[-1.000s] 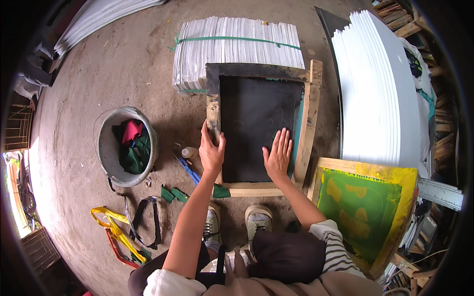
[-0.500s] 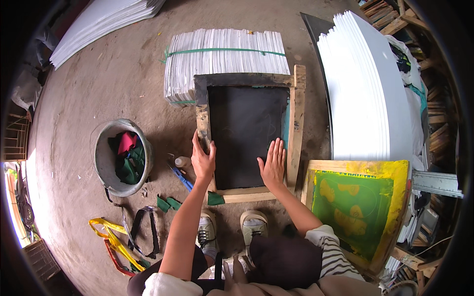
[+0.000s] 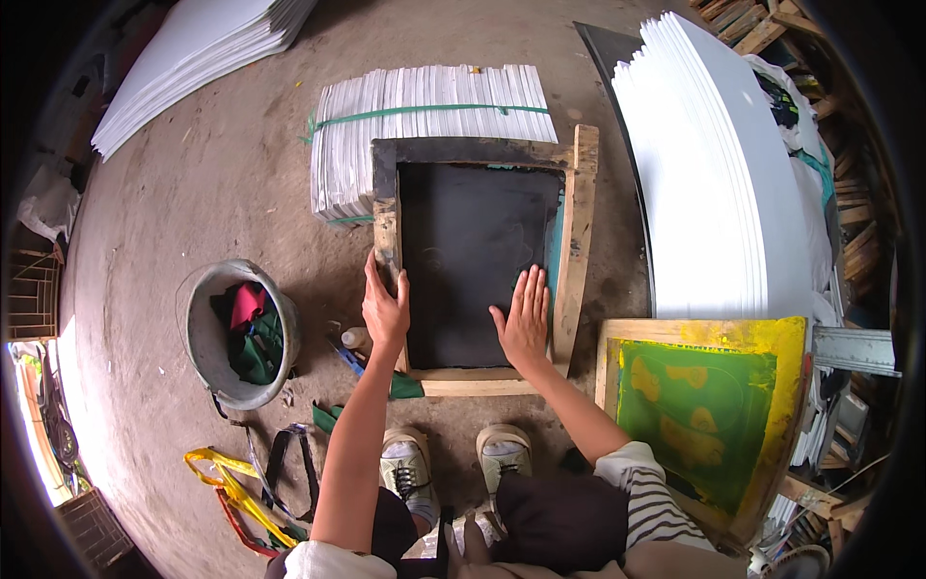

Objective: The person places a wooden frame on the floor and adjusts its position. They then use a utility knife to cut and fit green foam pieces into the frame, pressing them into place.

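Note:
A wooden screen-printing frame (image 3: 576, 241) with a dark panel (image 3: 463, 261) stretched inside it is in front of me. Its far rail and upper left corner are stained black; teal shows along the panel's right edge. My left hand (image 3: 387, 307) is closed around the left rail, thumb on the inner side. On the lower right of the panel, my right hand (image 3: 526, 318) lies flat with its fingers stretched out. A green cloth scrap (image 3: 406, 386) sits at the frame's near left corner. What supports the frame underneath is hidden.
A strapped bundle of white sheets (image 3: 434, 101) stands beyond the frame. Right of it are tall white boards (image 3: 694, 183) and a green-and-yellow printing screen (image 3: 704, 405). On the left, a bucket of cloths (image 3: 200, 333) stands near yellow straps (image 3: 227, 473). My shoes (image 3: 405, 473) are below.
The view has shifted a little, so the bucket, bundle and shoes appear lower. Both hands keep their places on the frame, which sits slightly higher against the floor and covers more of the blue tool.

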